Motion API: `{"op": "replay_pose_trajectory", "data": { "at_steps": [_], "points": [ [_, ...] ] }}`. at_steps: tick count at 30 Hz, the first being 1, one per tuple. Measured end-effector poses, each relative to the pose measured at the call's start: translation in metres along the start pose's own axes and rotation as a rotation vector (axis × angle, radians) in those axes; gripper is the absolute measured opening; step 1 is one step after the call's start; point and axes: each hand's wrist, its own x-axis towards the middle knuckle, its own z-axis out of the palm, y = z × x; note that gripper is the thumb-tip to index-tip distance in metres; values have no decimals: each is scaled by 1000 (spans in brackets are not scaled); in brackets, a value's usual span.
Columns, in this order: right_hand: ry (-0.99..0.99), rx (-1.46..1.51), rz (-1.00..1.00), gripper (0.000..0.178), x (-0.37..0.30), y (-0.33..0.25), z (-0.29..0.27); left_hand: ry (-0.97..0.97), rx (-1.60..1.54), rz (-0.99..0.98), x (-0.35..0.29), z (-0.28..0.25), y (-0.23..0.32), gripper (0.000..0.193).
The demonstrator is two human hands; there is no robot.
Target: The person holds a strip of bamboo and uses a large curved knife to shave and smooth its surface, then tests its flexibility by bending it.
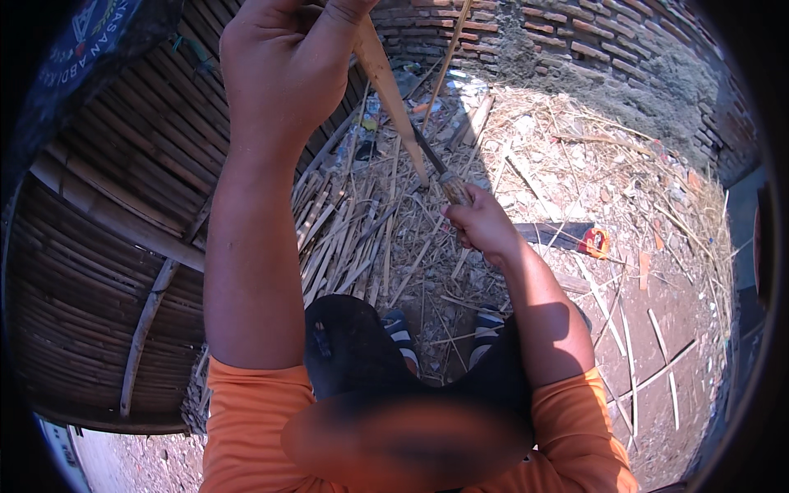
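Raised at the top of the view, my left hand (283, 82) is closed around the upper part of a pale bamboo strip (385, 82); the fingertips are partly cut off by the picture's edge. The strip slants down to the right and tapers toward its lower end. My right hand (486, 226) grips the wooden handle of a knife (454, 189), its dark blade pointing up and left. That blade lies right against or just behind the strip's lower part; I cannot tell whether it cuts into it.
Split bamboo strips (349, 238) lie in a heap before my feet. A handsaw with an orange handle (595, 241) rests on the ground to the right. Bamboo slat walling (107, 222) stands at the left, a brick wall (575, 41) at the back. Shavings (567, 140) cover the ground.
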Motion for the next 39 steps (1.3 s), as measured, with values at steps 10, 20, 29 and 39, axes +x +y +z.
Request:
{"op": "replay_pose_trajectory", "data": {
  "at_steps": [10, 20, 29, 39],
  "points": [
    [-22, 49, 39, 39, -6, -5, 10, 20, -85, -95, -5, -1, 6, 21],
    [172, -422, -261, 40, 1, 18, 6, 22, -51, -141, -5, 13, 21, 19],
    [119, -168, -69, 52, -15, -6, 16, 24, -45, -124, -7, 6, 13, 20],
    [250, -559, -418, 57, -22, -6, 39, 88, 17, -129, -9, 0, 17, 21]
  ]
}}
